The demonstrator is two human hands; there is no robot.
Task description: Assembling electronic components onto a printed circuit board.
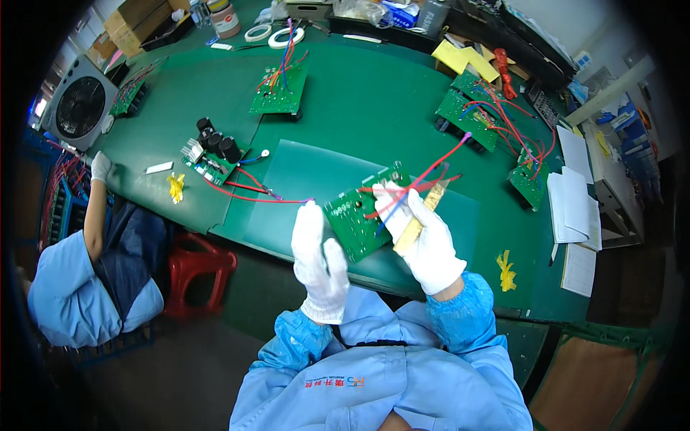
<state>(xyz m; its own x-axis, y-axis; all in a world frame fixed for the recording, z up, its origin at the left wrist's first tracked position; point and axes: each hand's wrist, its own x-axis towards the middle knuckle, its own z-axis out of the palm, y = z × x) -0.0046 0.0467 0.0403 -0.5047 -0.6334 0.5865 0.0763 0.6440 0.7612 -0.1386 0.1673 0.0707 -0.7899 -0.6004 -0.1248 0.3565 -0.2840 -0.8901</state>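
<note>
At the desk's (402, 93) near edge, our right hand (430, 241) clamps its fingers on a circuit board (357, 219) and brush (417, 219); our left hand (318, 262) hovers beside, fingers apart.

White knit gloves on left hand (319, 262) and right hand (428, 244); light-blue jacket, elastic-gathered cuffs, small chest logo.

Six circuit boards (357, 219), two tape rolls (286, 36)

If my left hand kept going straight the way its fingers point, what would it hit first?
Probably the red wire just past the left hand fingertips, then the board with black capacitors. Depth is unclear, so the hand may pass above the wire.
</note>
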